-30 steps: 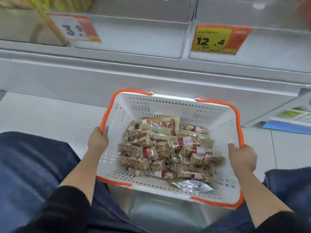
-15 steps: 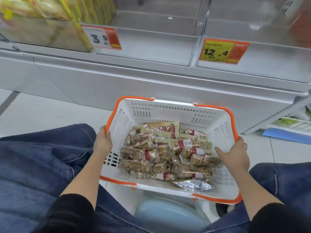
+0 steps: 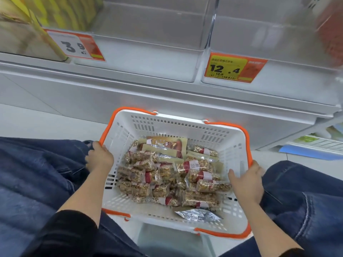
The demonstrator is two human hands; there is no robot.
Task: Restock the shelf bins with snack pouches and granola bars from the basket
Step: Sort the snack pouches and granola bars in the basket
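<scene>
White orange-rimmed plastic basket (image 3: 178, 127) | gripped by left hand (image 3: 100, 158), right hand (image 3: 246, 182) | cellophane-wrapped granola bars (image 3: 167, 182) heaped between hands | clear shelf bins (image 3: 148, 58) ahead, above.

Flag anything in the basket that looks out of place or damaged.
One crumpled silver pouch lies alone at the near edge of the basket, apart from the heap of granola bars; it looks creased, though no tear shows. Nothing has spilled.

Shop: price tags (image 3: 234, 68) on shelf bins (image 3: 148, 52)
</scene>
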